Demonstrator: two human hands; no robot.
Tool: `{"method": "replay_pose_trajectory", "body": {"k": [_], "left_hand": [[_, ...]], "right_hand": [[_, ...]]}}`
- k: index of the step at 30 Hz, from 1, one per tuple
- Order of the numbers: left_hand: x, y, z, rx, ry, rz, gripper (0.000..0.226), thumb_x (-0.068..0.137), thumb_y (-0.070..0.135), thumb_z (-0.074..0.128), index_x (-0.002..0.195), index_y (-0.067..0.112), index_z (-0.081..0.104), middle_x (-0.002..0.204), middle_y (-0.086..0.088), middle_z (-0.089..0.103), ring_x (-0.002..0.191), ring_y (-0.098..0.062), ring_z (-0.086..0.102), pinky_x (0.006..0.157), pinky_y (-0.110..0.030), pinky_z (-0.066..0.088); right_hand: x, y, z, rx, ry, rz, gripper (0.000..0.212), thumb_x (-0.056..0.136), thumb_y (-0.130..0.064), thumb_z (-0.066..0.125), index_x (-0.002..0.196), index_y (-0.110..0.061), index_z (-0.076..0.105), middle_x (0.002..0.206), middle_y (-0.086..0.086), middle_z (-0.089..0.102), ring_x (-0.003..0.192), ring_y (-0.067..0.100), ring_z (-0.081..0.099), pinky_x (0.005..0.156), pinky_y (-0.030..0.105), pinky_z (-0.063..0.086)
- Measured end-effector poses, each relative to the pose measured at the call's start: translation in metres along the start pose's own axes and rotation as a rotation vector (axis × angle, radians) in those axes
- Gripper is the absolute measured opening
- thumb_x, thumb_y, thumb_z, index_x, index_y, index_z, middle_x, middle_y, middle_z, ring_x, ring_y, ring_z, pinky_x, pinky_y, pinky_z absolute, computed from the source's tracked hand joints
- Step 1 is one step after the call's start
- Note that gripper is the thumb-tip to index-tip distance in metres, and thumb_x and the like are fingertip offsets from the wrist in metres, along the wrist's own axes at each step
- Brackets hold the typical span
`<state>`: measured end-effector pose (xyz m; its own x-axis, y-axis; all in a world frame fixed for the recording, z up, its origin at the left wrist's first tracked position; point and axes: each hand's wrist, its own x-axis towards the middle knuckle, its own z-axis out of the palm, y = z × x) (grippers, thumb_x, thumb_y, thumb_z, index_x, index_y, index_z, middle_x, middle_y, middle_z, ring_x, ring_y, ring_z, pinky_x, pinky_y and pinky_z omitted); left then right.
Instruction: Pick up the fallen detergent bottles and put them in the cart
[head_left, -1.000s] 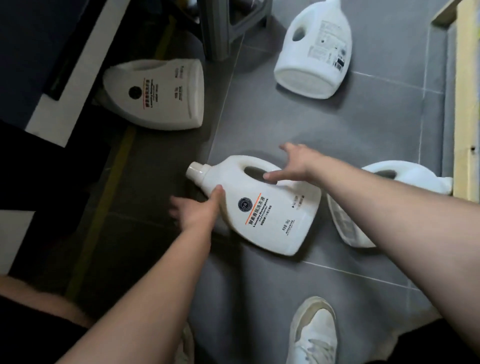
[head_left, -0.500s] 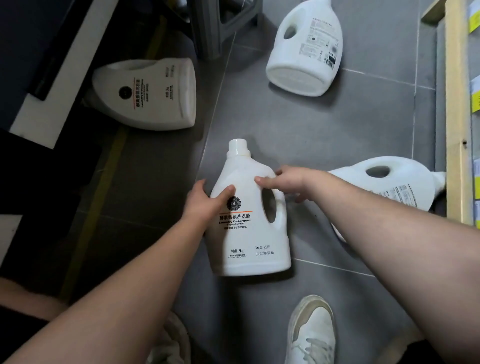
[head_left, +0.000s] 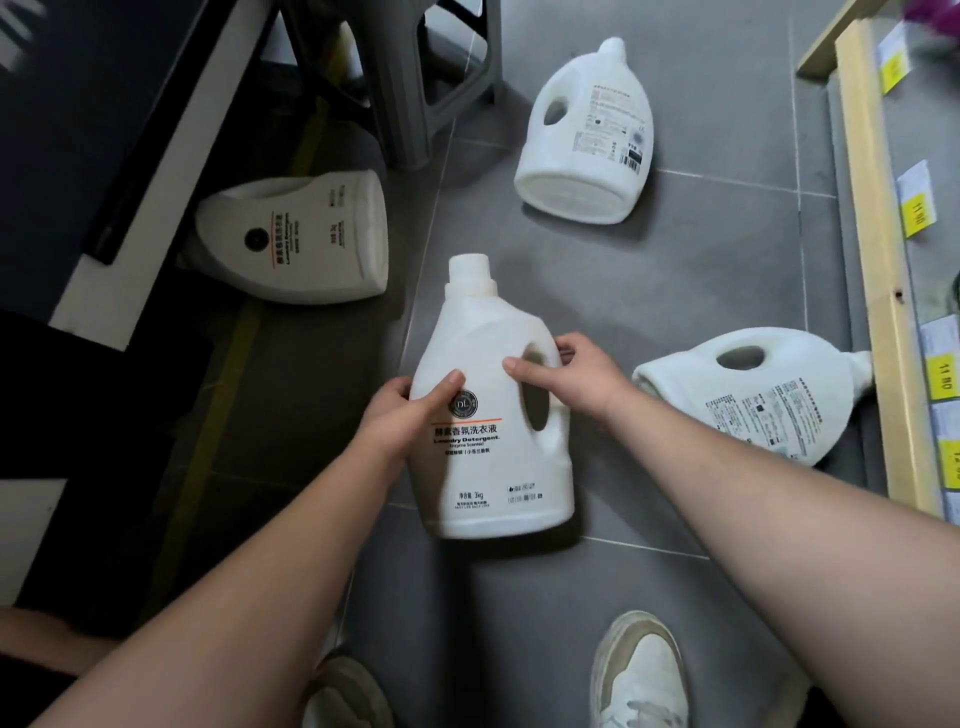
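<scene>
1. A dark counter (head_left: 78, 130) with a white edge is running along the left side. A yellow line (head_left: 223, 395) is crossing the grey tiled floor (head_left: 727, 270) beside it.
2. The left-hand bottle (head_left: 311, 239), a white detergent jug, is lying on its side just beside the counter, with its base toward the right and its printed front facing up.
3. The left hand (head_left: 400, 415) is grasping the centre bottle (head_left: 488, 467). The thumb is pressing on the front next to the round logo, and the fingers are curling round the left flank.
4. A grey stool (head_left: 415, 93) is standing at the top, beyond the left-hand bottle.
5. The centre bottle is being held between both hands over the middle of the floor. Its cap is pointing away from the person and its front label is facing the camera. Whether its base is touching the tiles cannot be told.
6. The right hand (head_left: 571, 379) is gripping the handle of the centre bottle. The thumb is lying on the front beside the handle opening, and the fingers are wrapping round from the right.
7. The far bottle (head_left: 592, 140) is lying on the floor beyond, back label up, with its base toward the person.
8. A white shoe (head_left: 639, 675) is standing at the lower edge.
9. The right-hand bottle (head_left: 753, 395) is lying on its side, back label up, with its cap just beside the wooden shelf rail (head_left: 878, 291).
10. Yellow price tags (head_left: 917, 218) are showing just right of that rail.
</scene>
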<state>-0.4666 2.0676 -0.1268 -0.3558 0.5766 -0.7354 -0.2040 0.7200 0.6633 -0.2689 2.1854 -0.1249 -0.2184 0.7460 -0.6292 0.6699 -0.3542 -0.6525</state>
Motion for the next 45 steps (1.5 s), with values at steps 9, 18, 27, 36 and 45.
{"method": "replay_pose_trajectory", "body": {"k": [9, 18, 27, 36, 45], "left_hand": [[-0.016, 0.036, -0.014, 0.059, 0.023, 0.364, 0.076, 0.078, 0.022, 0.091, 0.146, 0.02, 0.055, 0.125, 0.012, 0.07, 0.111, 0.003, 0.066, 0.086, -0.014, 0.056], [-0.031, 0.023, -0.038, 0.406, -0.169, 0.523, 0.105, 0.054, 0.048, 0.101, 0.141, 0.056, 0.041, 0.141, 0.018, 0.043, 0.132, 0.011, 0.044, 0.121, -0.028, 0.033], [-0.03, 0.02, -0.031, 0.508, -0.203, 0.634, 0.105, 0.047, 0.034, 0.103, 0.136, 0.049, 0.049, 0.14, 0.01, 0.059, 0.13, 0.008, 0.054, 0.108, -0.017, 0.046], [-0.052, 0.054, -0.027, 0.598, -0.091, 0.607, 0.093, 0.042, 0.028, 0.108, 0.117, 0.044, 0.055, 0.123, 0.016, 0.066, 0.109, 0.005, 0.062, 0.089, -0.026, 0.054], [-0.197, 0.171, -0.066, 0.572, -0.016, 0.592, 0.103, 0.04, 0.048, 0.104, 0.13, 0.037, 0.054, 0.126, 0.017, 0.065, 0.114, -0.003, 0.063, 0.095, -0.036, 0.055]], "right_hand": [[-0.019, -0.032, -0.032, 0.14, 0.069, -0.297, 0.074, 0.057, -0.04, 0.102, 0.115, -0.031, 0.057, 0.117, -0.012, 0.068, 0.114, 0.013, 0.067, 0.101, 0.03, 0.054], [-0.059, -0.019, -0.042, -0.216, -0.039, -0.442, 0.093, 0.057, -0.043, 0.1, 0.137, -0.042, 0.053, 0.13, -0.014, 0.054, 0.123, 0.009, 0.054, 0.108, 0.031, 0.046], [-0.063, -0.004, -0.022, -0.121, -0.111, -0.466, 0.107, 0.051, -0.037, 0.103, 0.143, -0.043, 0.05, 0.141, -0.019, 0.06, 0.132, 0.005, 0.056, 0.113, 0.039, 0.047], [-0.078, -0.037, -0.043, -0.22, -0.105, -0.453, 0.097, 0.054, -0.031, 0.104, 0.138, -0.04, 0.055, 0.126, -0.019, 0.068, 0.118, 0.005, 0.061, 0.095, 0.021, 0.047], [-0.185, -0.169, -0.121, -0.265, -0.168, -0.537, 0.1, 0.053, -0.036, 0.104, 0.138, -0.04, 0.052, 0.12, -0.028, 0.064, 0.113, -0.005, 0.056, 0.093, 0.008, 0.045]]}}
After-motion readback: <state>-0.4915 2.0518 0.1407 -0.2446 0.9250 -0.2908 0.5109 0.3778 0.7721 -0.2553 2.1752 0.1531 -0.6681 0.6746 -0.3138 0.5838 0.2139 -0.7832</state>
